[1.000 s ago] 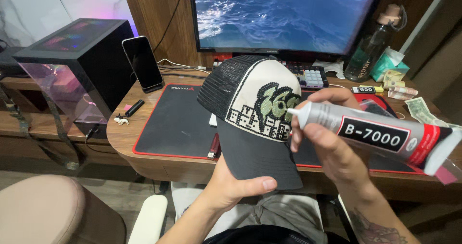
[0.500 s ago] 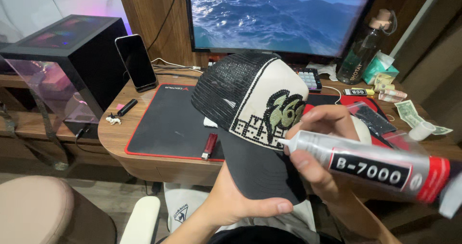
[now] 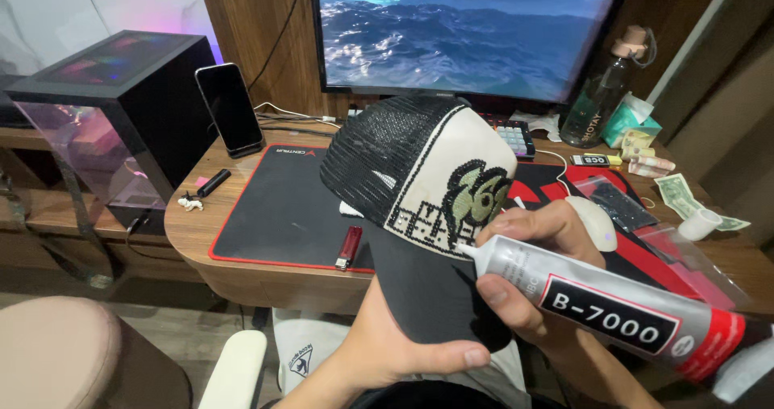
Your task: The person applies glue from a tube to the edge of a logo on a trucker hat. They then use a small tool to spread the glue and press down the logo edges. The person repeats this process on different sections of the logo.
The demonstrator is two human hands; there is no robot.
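Observation:
My left hand [image 3: 395, 348] grips the black brim of a trucker cap [image 3: 411, 175] from below, thumb on top of the brim. The cap has black mesh sides and a cream front panel with a dark and green embroidered patch. My right hand [image 3: 532, 272] holds a silver glue tube [image 3: 621, 312] with a black label and a red end. The tube's thin nozzle touches the lower edge of the patch, just above the brim.
A black desk mat with red edging [image 3: 274, 215] covers the wooden desk [image 3: 189, 232]. On it lie a red lighter [image 3: 349, 246], a white mouse [image 3: 597, 220] and plastic bags. A monitor [image 3: 468, 30], standing phone [image 3: 230, 109], glass computer case [image 3: 105, 111], bottle [image 3: 597, 95] and banknotes [image 3: 685, 198] surround it.
The cap has tilted and come closer to me. The glue tube has swung down and left, bringing its nozzle onto the patch's lower edge.

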